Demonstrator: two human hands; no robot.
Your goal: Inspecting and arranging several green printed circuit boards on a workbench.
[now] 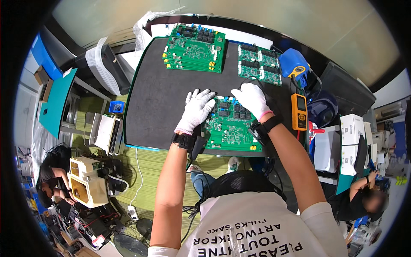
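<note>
Likely steadying green circuit board (229, 133) at counter's (150, 107) 5 o'clock, with left hand (197, 110) at board's 10, fingers (207, 94) loosely spread, right hand (253, 101) at 1, cannot tell if pinching; calls next for even edge contact

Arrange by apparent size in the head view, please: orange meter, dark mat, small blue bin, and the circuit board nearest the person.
1. Dark mat
2. Nearest circuit board
3. Orange meter
4. Blue bin
</note>
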